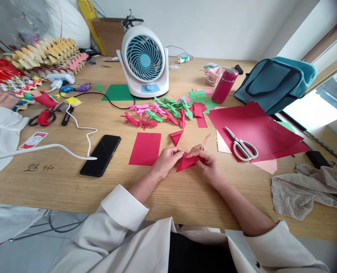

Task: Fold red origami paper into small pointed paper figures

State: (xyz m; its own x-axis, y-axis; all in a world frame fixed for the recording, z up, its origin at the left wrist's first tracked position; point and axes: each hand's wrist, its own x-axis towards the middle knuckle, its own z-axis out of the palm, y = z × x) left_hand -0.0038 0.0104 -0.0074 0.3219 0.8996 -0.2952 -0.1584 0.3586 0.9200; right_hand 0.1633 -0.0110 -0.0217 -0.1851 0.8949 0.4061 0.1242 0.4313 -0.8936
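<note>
Between my two hands is a piece of red paper (186, 162), folded to a point at its lower left. My left hand (168, 161) pinches its left edge, thumb and forefinger together. On the other side, my right hand (205, 162) grips the paper near its top right, fingers curled over it. Just beyond my hands lies a small folded red paper triangle (176, 137). A flat red paper rectangle (145, 148) rests left of it. Farther back are several folded paper figures (159, 110) in pink, green and red.
White-handled scissors (244, 149) lie on large red sheets (266, 132) at the right. A black phone (100, 155) with a white cable is at the left. Behind stand a fan (145, 57), a red bottle (224, 86) and a blue bag (276, 83).
</note>
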